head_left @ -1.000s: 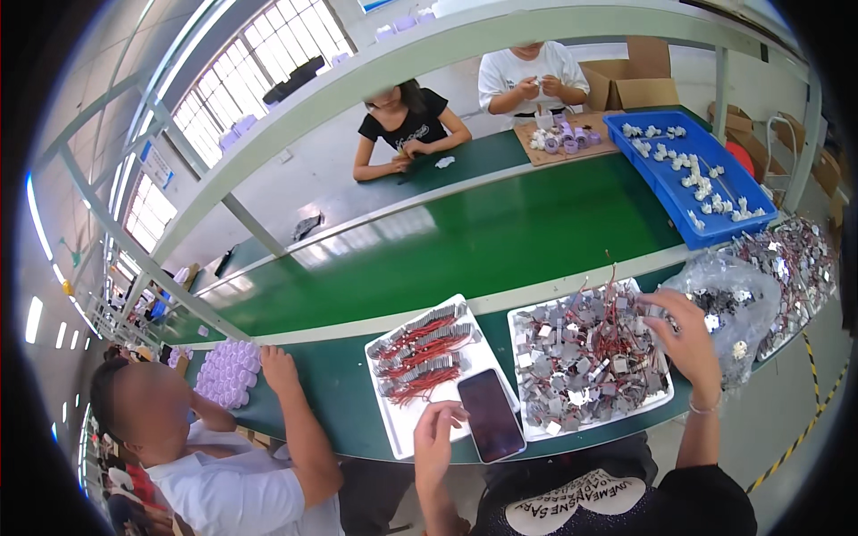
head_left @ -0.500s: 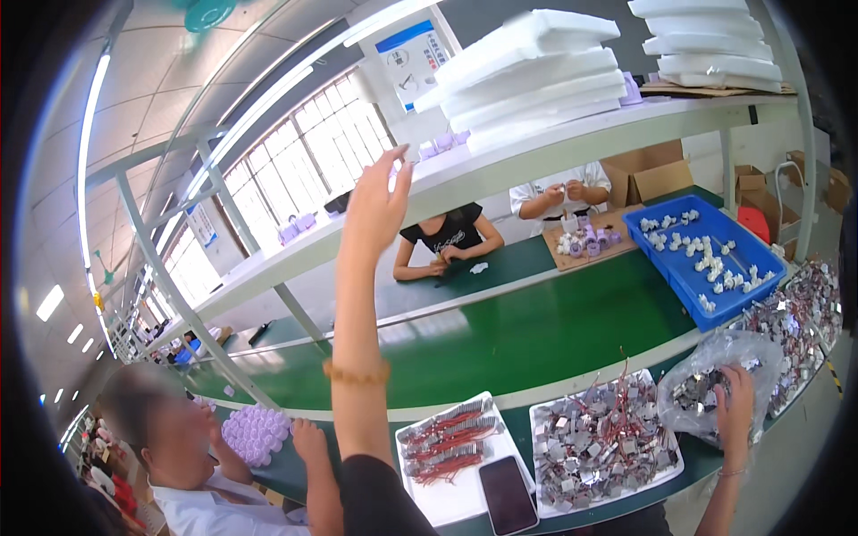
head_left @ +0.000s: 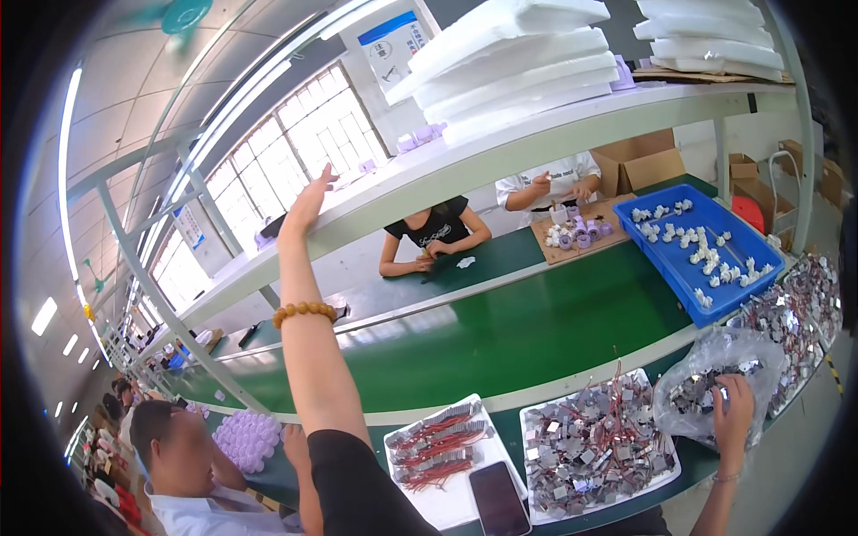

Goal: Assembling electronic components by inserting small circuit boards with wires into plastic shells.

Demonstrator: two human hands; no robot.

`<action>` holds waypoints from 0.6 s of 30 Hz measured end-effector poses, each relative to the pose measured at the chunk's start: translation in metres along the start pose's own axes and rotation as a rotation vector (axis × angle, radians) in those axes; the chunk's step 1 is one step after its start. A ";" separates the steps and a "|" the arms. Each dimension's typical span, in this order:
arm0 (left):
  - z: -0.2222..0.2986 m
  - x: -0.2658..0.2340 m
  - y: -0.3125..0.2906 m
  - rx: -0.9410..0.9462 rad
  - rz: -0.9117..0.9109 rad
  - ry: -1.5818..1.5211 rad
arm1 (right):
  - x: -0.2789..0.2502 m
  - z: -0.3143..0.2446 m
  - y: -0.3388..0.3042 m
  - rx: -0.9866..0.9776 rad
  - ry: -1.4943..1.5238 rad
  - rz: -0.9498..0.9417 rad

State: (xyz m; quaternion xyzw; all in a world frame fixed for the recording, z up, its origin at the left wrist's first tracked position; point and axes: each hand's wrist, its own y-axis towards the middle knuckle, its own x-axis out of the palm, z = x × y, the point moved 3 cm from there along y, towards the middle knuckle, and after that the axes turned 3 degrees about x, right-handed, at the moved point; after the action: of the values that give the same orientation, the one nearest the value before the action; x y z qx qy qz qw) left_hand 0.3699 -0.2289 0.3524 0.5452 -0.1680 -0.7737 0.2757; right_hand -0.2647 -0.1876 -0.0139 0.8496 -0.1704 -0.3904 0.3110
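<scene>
My left hand (head_left: 308, 201) is raised high on an outstretched arm at the overhead shelf (head_left: 500, 147). Its fingers are stretched out with nothing visible in them, beside the shelf's edge. A small dark object (head_left: 273, 226) lies on the shelf just left of that hand. My right hand (head_left: 736, 411), low at the right, has its fingers bent over the rim of a clear plastic bag (head_left: 672, 406) full of small metal parts. Next to the bag, a white tray (head_left: 534, 514) holds a heap of small silvery parts with red wires.
Another white tray (head_left: 438, 509) holds bundled red-wired parts, with a dark phone (head_left: 499, 498) over its edge. A blue bin (head_left: 666, 259) of white pieces stands beyond the green belt (head_left: 500, 335). A co-worker (head_left: 197, 464) sits left beside lilac parts (head_left: 246, 440); two more sit across.
My left hand has moved left and slightly down, along the shelf edge. My right hand has stayed at the bag. Across the belt, the white-shirted co-worker's hands have moved apart.
</scene>
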 end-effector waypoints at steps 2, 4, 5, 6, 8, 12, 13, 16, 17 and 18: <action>-0.003 0.000 0.002 -0.058 0.035 0.030 | 0.002 0.001 0.001 0.002 -0.025 -0.014; -0.010 -0.004 0.001 -0.056 0.146 0.078 | 0.003 0.002 0.002 -0.004 -0.045 -0.035; -0.012 -0.006 0.002 -0.036 0.163 0.098 | 0.005 0.003 0.003 -0.009 -0.040 -0.022; -0.007 -0.001 -0.002 -0.041 0.154 0.096 | 0.006 0.004 0.003 -0.013 -0.037 -0.012; 0.019 0.008 -0.004 -0.053 0.205 0.523 | 0.006 0.012 -0.002 0.013 -0.058 -0.011; -0.036 -0.012 -0.007 0.123 0.220 0.523 | 0.006 0.004 0.002 -0.060 -0.062 -0.020; -0.027 -0.007 -0.009 0.094 0.213 0.374 | 0.008 0.008 0.000 -0.043 -0.066 -0.028; 0.002 0.008 -0.032 0.135 0.315 0.144 | 0.007 0.013 -0.009 0.004 -0.056 0.036; 0.008 0.005 -0.041 0.163 0.366 0.107 | 0.005 0.009 -0.008 0.007 -0.041 0.040; 0.016 -0.002 -0.052 0.160 0.390 0.087 | 0.005 0.008 -0.006 -0.002 -0.030 0.050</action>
State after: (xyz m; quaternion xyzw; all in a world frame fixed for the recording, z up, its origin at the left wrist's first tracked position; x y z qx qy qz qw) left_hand 0.3424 -0.1874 0.3306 0.5552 -0.3192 -0.6657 0.3830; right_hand -0.2668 -0.1888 -0.0250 0.8388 -0.1959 -0.3952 0.3191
